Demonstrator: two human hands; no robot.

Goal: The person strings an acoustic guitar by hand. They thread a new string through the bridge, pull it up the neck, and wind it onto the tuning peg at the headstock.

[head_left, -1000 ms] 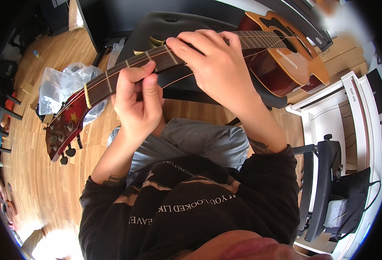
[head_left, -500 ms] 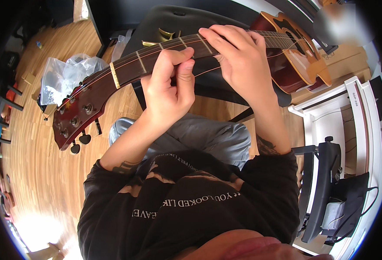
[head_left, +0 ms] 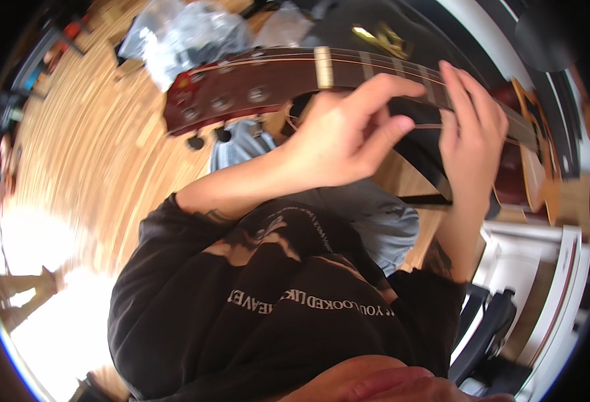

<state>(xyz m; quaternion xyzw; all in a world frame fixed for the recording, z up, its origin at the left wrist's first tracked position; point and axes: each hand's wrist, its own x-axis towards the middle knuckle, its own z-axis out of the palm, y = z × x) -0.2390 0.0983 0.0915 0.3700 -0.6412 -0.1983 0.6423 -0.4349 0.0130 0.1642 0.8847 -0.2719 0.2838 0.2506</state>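
An acoustic guitar lies across in front of me, its reddish headstock [head_left: 204,100] with tuning pegs to the left and its body [head_left: 533,157] at the far right. Below the dark neck [head_left: 348,67], my left hand [head_left: 355,127] is blurred, index finger and thumb stretched apart. My right hand [head_left: 472,117] reaches round the neck, fingers across the fretboard and thumb under its near edge. A thin coppery string [head_left: 430,126] spans from beside my left thumb to my right hand. Part of it loops out near my left wrist; its middle is hidden.
Clear plastic bags [head_left: 181,33] lie beyond the headstock. Gold-coloured metal pieces [head_left: 385,40] rest on a black padded surface behind the neck. At the right are a white furniture frame [head_left: 553,295] and a black chair-like part. Wooden floor [head_left: 100,134] extends at left.
My view has swung, so guitar and hands appear further right. My left index finger and thumb, closed together before, are now apart. My right hand still reaches round the neck.
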